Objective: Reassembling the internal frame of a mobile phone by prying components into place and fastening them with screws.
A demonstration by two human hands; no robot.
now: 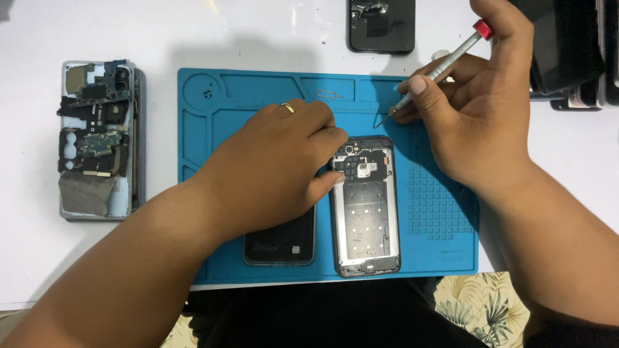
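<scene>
On the blue repair mat (206, 138), the left hand (277, 167) steadies the opened phone (365, 206) with pressed fingertips; the right hand (477, 109) pinches a precision screwdriver (442, 67), whose tip could slip and scratch the board.

Both forearms bare, no sleeves, no gloves, no watch. Left hand (274, 169): one plain gold ring (287, 107) (band only, no stone visible). Right hand (480, 109): no rings that show, nails short and unpainted. Lap at the bottom edge: dark garment (322, 316), beside it cloth with a pale leaf print (480, 306).
</scene>
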